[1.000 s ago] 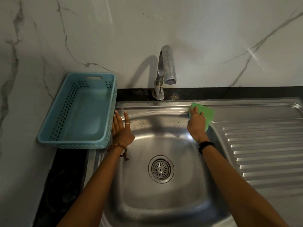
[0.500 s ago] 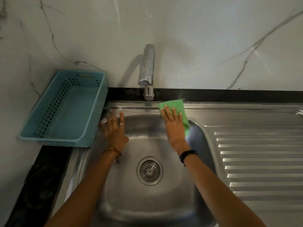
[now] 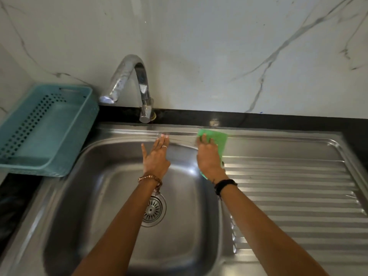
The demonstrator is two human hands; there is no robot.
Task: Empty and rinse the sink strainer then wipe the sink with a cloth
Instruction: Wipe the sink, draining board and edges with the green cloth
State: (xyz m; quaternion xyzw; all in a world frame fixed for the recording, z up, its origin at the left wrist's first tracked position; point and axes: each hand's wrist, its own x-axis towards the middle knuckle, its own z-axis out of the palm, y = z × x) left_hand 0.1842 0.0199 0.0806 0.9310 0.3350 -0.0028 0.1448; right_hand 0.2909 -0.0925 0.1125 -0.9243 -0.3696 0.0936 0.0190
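Right hand (image 3: 210, 160) presses the green cloth (image 3: 216, 139) on the sink (image 3: 119, 152) rim; left hand (image 3: 156, 156) flat beside it.

No text, label, brand or number can be read anywhere.

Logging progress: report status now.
Left hand open, flat over steel sink back rim. Right hand pressing green cloth on rim. Round metal strainer seated. Nothing obstructing.
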